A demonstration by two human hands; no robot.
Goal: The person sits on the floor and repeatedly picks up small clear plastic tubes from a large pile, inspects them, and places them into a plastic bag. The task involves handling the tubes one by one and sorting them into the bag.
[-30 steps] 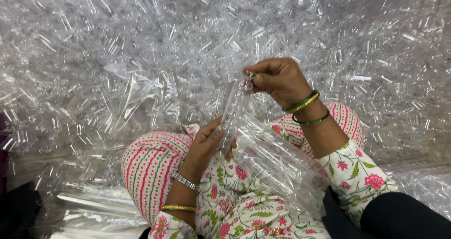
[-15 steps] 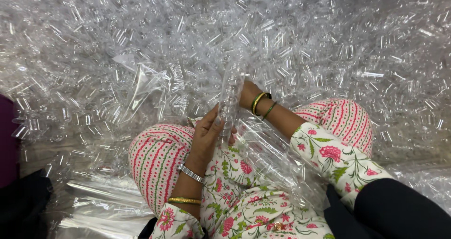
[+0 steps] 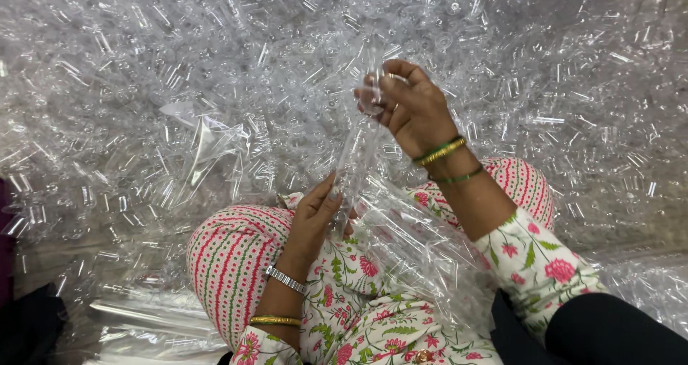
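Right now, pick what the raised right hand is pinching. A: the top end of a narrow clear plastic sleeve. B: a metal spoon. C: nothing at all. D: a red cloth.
A: the right hand grips the upper end of the clear plastic sleeve, while the left hand holds its lower end over the lap.

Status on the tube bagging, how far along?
Done: nothing finished is clearly visible. In hand: right hand holds the top of a narrow clear sleeve, left hand steadies its lower end. Left: a huge heap of loose clear tubes all around.
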